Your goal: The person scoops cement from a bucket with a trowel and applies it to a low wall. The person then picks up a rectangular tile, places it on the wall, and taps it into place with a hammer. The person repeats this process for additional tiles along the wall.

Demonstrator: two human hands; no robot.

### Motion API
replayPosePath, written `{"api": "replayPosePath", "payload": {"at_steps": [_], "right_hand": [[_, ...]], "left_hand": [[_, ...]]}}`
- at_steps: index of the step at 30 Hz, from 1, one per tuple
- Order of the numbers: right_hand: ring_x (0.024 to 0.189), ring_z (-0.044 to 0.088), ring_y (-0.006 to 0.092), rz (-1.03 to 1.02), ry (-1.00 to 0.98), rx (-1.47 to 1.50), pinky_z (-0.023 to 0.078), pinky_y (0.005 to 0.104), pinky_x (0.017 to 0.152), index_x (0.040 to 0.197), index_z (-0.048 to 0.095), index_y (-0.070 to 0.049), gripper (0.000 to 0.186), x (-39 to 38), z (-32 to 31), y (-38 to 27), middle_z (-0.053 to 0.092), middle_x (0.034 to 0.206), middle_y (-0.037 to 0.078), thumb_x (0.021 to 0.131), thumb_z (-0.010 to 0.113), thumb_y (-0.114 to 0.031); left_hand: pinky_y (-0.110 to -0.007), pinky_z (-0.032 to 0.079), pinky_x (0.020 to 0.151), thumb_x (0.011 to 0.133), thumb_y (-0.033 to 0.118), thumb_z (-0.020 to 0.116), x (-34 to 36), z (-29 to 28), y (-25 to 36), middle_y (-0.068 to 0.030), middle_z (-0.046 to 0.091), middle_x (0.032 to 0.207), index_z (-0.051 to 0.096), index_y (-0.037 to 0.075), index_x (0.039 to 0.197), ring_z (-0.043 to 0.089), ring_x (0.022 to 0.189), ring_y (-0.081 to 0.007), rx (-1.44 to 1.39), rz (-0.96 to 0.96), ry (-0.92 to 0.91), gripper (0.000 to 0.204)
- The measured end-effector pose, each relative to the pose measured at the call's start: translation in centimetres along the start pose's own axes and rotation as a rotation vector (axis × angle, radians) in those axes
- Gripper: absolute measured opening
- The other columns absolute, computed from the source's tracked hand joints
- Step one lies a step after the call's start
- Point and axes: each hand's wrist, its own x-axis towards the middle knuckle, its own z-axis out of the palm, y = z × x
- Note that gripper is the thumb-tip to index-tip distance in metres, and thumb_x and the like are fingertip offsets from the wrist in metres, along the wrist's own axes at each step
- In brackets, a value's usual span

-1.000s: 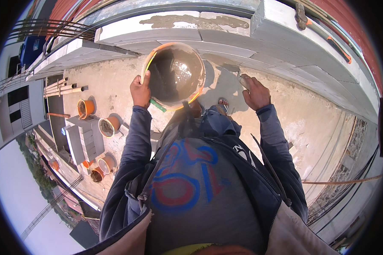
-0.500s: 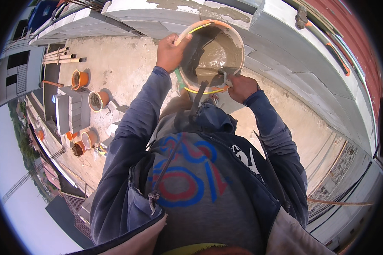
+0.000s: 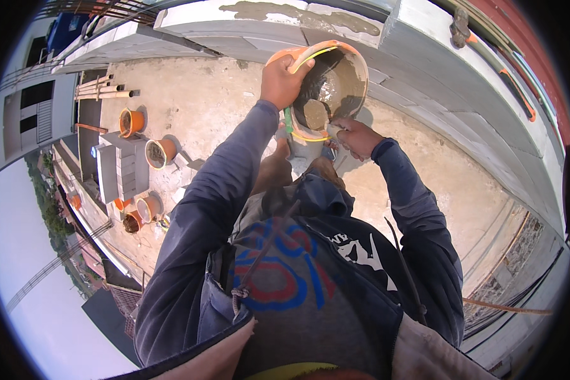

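An orange bucket [image 3: 359, 57] with wet grey mortar [image 3: 337, 79] inside is held tilted in front of me, near the block wall. My left hand [image 3: 282, 83] is closed over its left rim, by the yellow-green handle. In my closed right hand [image 3: 359, 137], at the near right rim, is the grip of a trowel [image 3: 315, 115]. The trowel's blade sits inside the bucket's near side, coated with mortar; much of its handle is hidden by my fingers.
Wet mortar [image 3: 278, 11] lies along the light block wall [image 3: 418, 44]. A hammer [image 3: 460, 30] and an orange-handled tool [image 3: 518, 95] rest on the wall top at right. Left on the concrete floor stand several orange buckets [image 3: 132, 122], stacked blocks [image 3: 132, 170] and pipes [image 3: 101, 88].
The bucket has tipped more to the right, my left hand moving right with it. The trowel's blade, sunk in the mortar before, now shows near the bucket's near rim.
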Motion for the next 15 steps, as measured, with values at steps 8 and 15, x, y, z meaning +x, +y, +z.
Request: {"api": "replayPosePath", "payload": {"at_steps": [8,15], "right_hand": [[0.048,0.056,0.0161,-0.244,-0.176,0.745,0.046,0.0272,0.039,0.143,0.046,0.0,0.047,-0.9,1.3,0.9,0.062,0.08,0.011,0.097,0.054,-0.006],[0.049,0.054,0.0184,-0.353,0.321,0.852,0.044,0.0319,0.04,0.135,0.054,-0.004,0.044,-2.4,-0.9,-2.3,0.061,0.084,0.01,0.095,0.049,-0.02]], "left_hand": [[-0.026,0.029,0.048,0.099,0.036,0.075,-0.8,-5.9,-8.7,0.0088,0.045,0.061,0.045,0.015,0.065,0.034,0.055,-0.0016,-0.488,-0.261,0.1,0.05],[-0.025,0.031,0.053,0.103,0.034,0.071,-2.3,-7.9,-13.6,0.0087,0.044,0.066,0.057,0.008,0.076,0.036,0.061,-0.0029,-0.511,-0.379,0.164,0.04]]}}
